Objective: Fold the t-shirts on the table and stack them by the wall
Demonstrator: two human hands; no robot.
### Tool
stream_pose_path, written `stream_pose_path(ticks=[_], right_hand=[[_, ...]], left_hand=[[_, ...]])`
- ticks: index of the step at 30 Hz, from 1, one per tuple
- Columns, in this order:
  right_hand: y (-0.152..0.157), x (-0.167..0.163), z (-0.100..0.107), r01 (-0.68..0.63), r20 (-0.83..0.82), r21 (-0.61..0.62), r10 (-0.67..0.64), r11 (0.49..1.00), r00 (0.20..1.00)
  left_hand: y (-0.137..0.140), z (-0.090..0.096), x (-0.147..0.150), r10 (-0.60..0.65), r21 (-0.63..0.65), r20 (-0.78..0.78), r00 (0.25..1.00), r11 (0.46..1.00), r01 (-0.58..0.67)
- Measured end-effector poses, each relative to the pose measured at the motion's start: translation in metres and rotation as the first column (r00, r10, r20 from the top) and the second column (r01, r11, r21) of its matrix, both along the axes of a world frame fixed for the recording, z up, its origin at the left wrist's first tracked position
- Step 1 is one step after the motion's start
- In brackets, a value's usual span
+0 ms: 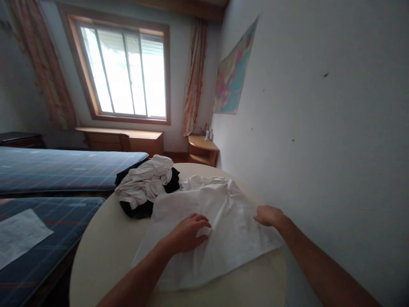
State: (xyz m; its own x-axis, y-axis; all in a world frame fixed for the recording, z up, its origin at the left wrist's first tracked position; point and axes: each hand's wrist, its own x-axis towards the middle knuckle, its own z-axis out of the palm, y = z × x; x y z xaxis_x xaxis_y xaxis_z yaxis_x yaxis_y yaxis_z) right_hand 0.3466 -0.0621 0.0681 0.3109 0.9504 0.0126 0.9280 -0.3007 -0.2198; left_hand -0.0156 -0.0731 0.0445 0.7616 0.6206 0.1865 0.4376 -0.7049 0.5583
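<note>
A white shirt-like garment (204,264) lies spread over the round cream table (96,256), its far part bunched and wrinkled. My left hand (189,232) rests on the middle of the cloth, fingers apart and slightly curved, gripping nothing. At the garment's right edge, my right hand (270,215) is closed, with the fingers pinching the white fabric. Just beyond the garment's left side sits a heap of crumpled clothes: a greyish-white garment (145,181) on top of black cloth (137,211).
Two plaid mattresses (70,170) lie left of the table, a paper sheet (22,234) on the nearer one. The white wall (335,179) stands close on the right, with a map (234,72). A desk (137,135) and corner shelf (203,145) stand beyond, below the window (128,76).
</note>
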Motion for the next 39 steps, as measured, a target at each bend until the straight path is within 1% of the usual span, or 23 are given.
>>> stream_pose_path(ticks=[1, 2, 3, 4, 5, 7, 8, 9, 12, 14, 17, 22, 26, 29, 30, 32, 34, 36, 37, 39], right_hand=[[0.001, -0.009, -0.001, -0.023, 0.028, 0.018, 0.023, 1.000, 0.999], [0.002, -0.018, -0.002, -0.052, 0.057, 0.034, 0.050, 0.998, 0.997], [0.002, -0.028, -0.005, -0.107, 0.076, 0.049, 0.104, 0.993, 0.992], [0.002, -0.038, -0.008, -0.187, 0.094, 0.090, 0.178, 0.978, 0.980], [0.000, -0.048, -0.013, -0.288, 0.117, 0.142, 0.273, 0.947, 0.955], [-0.006, -0.064, -0.027, -0.458, 0.159, 0.221, 0.432, 0.861, 0.888], [-0.010, -0.070, -0.035, -0.507, 0.164, 0.228, 0.480, 0.831, 0.862], [-0.014, -0.074, -0.043, -0.528, 0.154, 0.212, 0.506, 0.822, 0.849], [-0.031, -0.081, -0.062, -0.523, 0.111, 0.119, 0.512, 0.844, 0.852], [-0.043, -0.083, -0.067, -0.502, 0.122, 0.096, 0.490, 0.859, 0.863], [-0.065, -0.085, -0.068, -0.496, 0.142, 0.094, 0.482, 0.863, 0.865], [-0.110, -0.093, -0.067, -0.531, 0.083, 0.049, 0.526, 0.846, 0.846], [-0.141, -0.102, -0.068, -0.558, 0.072, 0.066, 0.554, 0.827, 0.829], [-0.155, -0.110, -0.064, -0.588, 0.098, 0.072, 0.581, 0.805, 0.808], [-0.157, -0.114, -0.060, -0.601, 0.106, 0.069, 0.593, 0.796, 0.798], [-0.154, -0.122, -0.050, -0.610, 0.115, 0.067, 0.601, 0.790, 0.791], [-0.142, -0.129, -0.036, -0.595, 0.114, 0.078, 0.586, 0.800, 0.803], [-0.124, -0.134, -0.026, -0.581, 0.109, 0.112, 0.571, 0.806, 0.813], [-0.114, -0.134, -0.023, -0.586, 0.111, 0.140, 0.576, 0.798, 0.810], [-0.095, -0.132, -0.023, -0.618, 0.121, 0.188, 0.607, 0.763, 0.786]], left_hand=[[0.002, -0.006, 0.001, 0.011, 0.093, -0.008, 1.000, 0.996, -0.010], [0.005, -0.012, 0.001, 0.011, 0.144, -0.036, 0.999, 0.990, -0.006], [0.006, -0.018, 0.002, 0.013, 0.171, -0.072, 0.997, 0.985, 0.000], [0.007, -0.023, 0.003, 0.022, 0.189, -0.103, 0.994, 0.982, -0.002], [0.007, -0.027, 0.004, 0.035, 0.205, -0.125, 0.992, 0.979, -0.008], [0.006, -0.034, 0.006, 0.069, 0.242, -0.142, 0.987, 0.970, -0.033], [0.005, -0.037, 0.007, 0.090, 0.261, -0.140, 0.986, 0.964, -0.051], [0.003, -0.039, 0.008, 0.112, 0.277, -0.137, 0.984, 0.958, -0.070], [-0.002, -0.042, 0.007, 0.163, 0.284, -0.147, 0.976, 0.952, -0.116], [-0.008, -0.042, 0.004, 0.170, 0.265, -0.170, 0.971, 0.957, -0.121], [-0.022, -0.039, -0.004, 0.160, 0.239, -0.198, 0.967, 0.965, -0.111], [-0.056, -0.034, -0.024, 0.156, 0.201, -0.218, 0.963, 0.973, -0.112], [-0.083, -0.043, -0.040, 0.118, 0.168, -0.213, 0.970, 0.982, -0.083], [-0.097, -0.048, -0.042, 0.087, 0.114, -0.256, 0.963, 0.992, -0.059], [-0.100, -0.046, -0.041, 0.074, 0.095, -0.267, 0.961, 0.994, -0.050], [-0.102, -0.036, -0.035, 0.078, 0.071, -0.257, 0.963, 0.996, -0.062], [-0.097, -0.019, -0.029, 0.137, 0.086, -0.204, 0.969, 0.989, -0.122], [-0.083, -0.006, -0.024, 0.198, 0.153, -0.139, 0.970, 0.972, -0.176], [-0.074, -0.003, -0.023, 0.201, 0.204, -0.108, 0.974, 0.963, -0.176], [-0.055, -0.004, -0.026, 0.189, 0.292, -0.088, 0.978, 0.944, -0.157]])
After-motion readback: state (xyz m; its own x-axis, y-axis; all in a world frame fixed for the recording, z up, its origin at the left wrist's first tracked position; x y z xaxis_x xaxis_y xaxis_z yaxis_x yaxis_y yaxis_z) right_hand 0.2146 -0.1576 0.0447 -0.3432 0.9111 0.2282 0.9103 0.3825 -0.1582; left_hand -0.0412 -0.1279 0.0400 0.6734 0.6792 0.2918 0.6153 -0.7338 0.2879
